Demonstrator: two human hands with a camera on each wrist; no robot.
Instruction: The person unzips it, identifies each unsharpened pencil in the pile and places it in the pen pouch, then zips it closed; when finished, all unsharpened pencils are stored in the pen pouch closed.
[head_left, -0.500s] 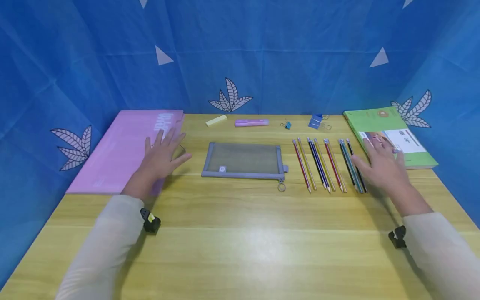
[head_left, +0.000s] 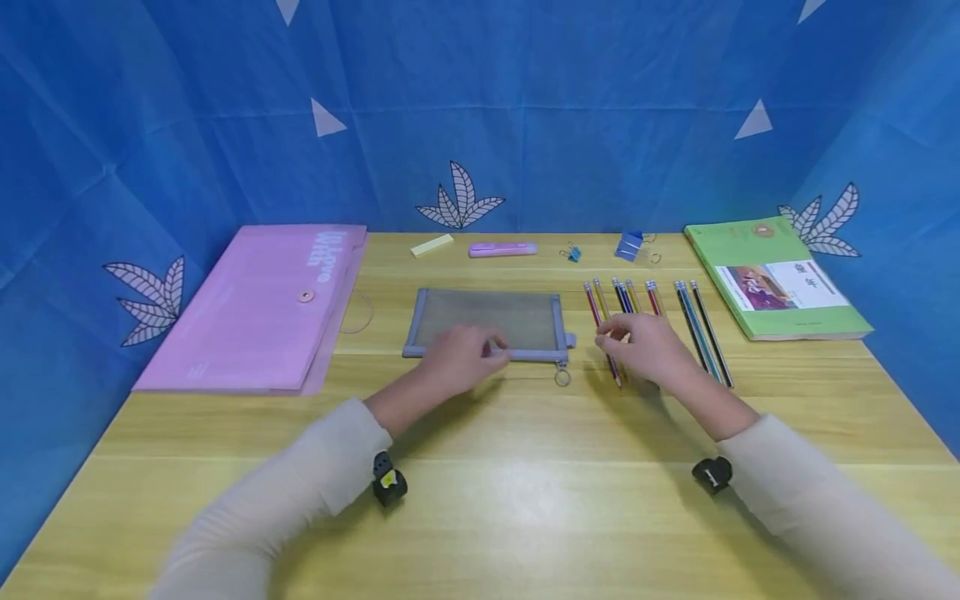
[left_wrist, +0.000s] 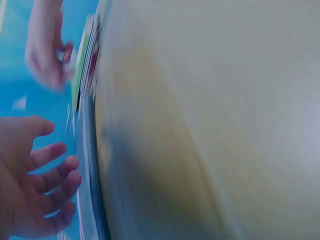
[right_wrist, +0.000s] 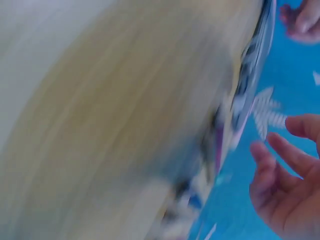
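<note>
A grey mesh zip pouch (head_left: 491, 321) lies flat in the middle of the table, its pull ring at the lower right corner. My left hand (head_left: 461, 360) hovers over the pouch's front edge, fingers loosely bent and nothing between them. In the left wrist view the same hand (left_wrist: 42, 180) shows spread, relaxed fingers. My right hand (head_left: 648, 346) is above several pencils (head_left: 701, 333) laid in small groups right of the pouch, and it covers part of them. The right wrist view shows that hand (right_wrist: 287, 182) with loosely curved fingers and nothing held.
A pink document folder (head_left: 240, 317) lies at left, a green book (head_left: 787, 321) at right. Along the back sit a pale yellow strip (head_left: 432, 245), a purple pen-like item (head_left: 502, 249), a small teal binder clip (head_left: 573, 253) and a larger blue one (head_left: 630, 245). Blue cloth (head_left: 600, 125) stands behind.
Both hands have moved inward: the left from the pink folder to the pouch's front edge, the right from beside the book to above the pencils. Their fingers are more bent. The objects have stayed put.
</note>
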